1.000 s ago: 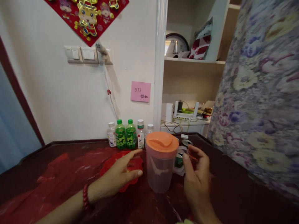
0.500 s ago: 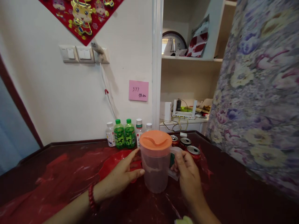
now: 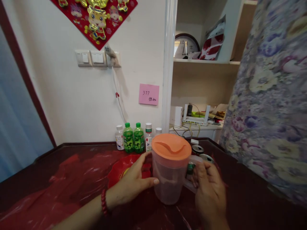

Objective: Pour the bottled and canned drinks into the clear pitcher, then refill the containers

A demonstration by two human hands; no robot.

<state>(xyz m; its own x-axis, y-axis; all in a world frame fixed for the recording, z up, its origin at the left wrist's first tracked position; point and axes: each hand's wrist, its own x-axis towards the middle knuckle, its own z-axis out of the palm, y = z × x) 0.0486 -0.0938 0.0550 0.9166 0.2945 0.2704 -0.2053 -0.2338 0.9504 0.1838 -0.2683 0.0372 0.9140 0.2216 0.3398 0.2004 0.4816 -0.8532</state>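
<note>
A clear plastic pitcher [image 3: 169, 182] with an orange lid [image 3: 171, 145] stands in front of me, tilted slightly. I cannot tell whether its base touches the table. My right hand [image 3: 211, 188] is closed around the pitcher's handle [image 3: 195, 158]. Against the pitcher's left side, my left hand [image 3: 133, 180] is cupped, thumb at the front and fingertips partly hidden at the far side. It wears a red bead bracelet [image 3: 104, 202]. Behind the left hand lies a red scalloped dish [image 3: 115, 171], partly covered by that hand.
Two green bottles [image 3: 133, 139] and several white-capped bottles [image 3: 120, 139] line the wall. Drink cans [image 3: 198, 149] stand behind the pitcher on the right. Red plastic film [image 3: 69, 179] covers part of the dark table [image 3: 249, 195]. A floral curtain [image 3: 271, 111] hangs at the right.
The pitcher has come closer and a little to the right, with both hands moving along with it. It now covers more of the cans. My view has turned slightly left.
</note>
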